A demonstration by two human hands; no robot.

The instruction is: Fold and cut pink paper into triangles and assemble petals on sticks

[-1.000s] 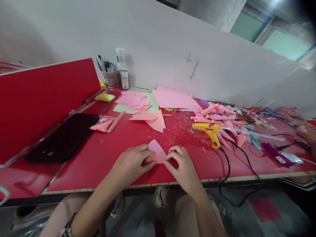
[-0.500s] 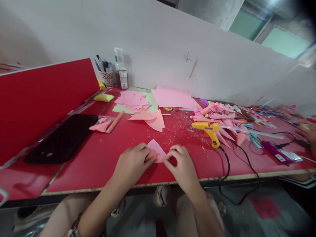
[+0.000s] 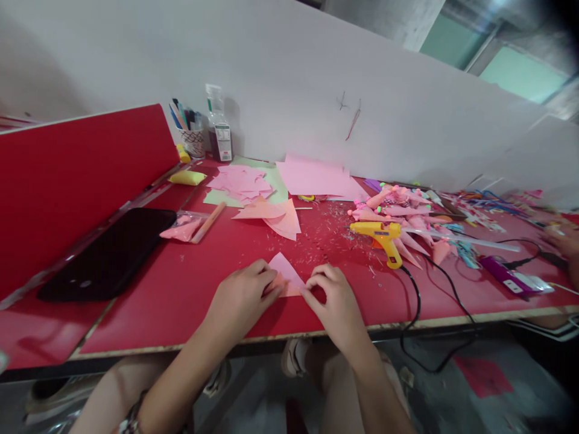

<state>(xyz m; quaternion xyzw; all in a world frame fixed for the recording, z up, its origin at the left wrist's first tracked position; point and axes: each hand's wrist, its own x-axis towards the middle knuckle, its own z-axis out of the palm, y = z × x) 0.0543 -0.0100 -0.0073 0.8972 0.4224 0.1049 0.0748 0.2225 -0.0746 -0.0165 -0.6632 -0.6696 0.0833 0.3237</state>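
Note:
A small piece of pink paper [image 3: 286, 270] lies on the red table near its front edge, its pointed corner facing away from me. My left hand [image 3: 246, 292] pinches its left side, where a smaller orange bit of material [image 3: 282, 281] shows beside the thumb. On the opposite side, my right hand [image 3: 329, 295] has thumb and forefinger closed on the paper's right corner. Farther back are loose peach paper pieces [image 3: 283, 220] and a stack of pink cut paper [image 3: 242, 181].
A yellow glue gun [image 3: 377, 235] with a black cord lies right of my hands, before a pile of pink paper cones [image 3: 407, 211]. A black phone [image 3: 108, 256] is at left. A bottle [image 3: 221, 135] stands by the wall. Another person's hand [image 3: 563, 238] shows far right.
The orange bit shows less along the paper's right part, and the pink surface there is more visible. Both hands stay at the paper's sides; the view shifts slightly.

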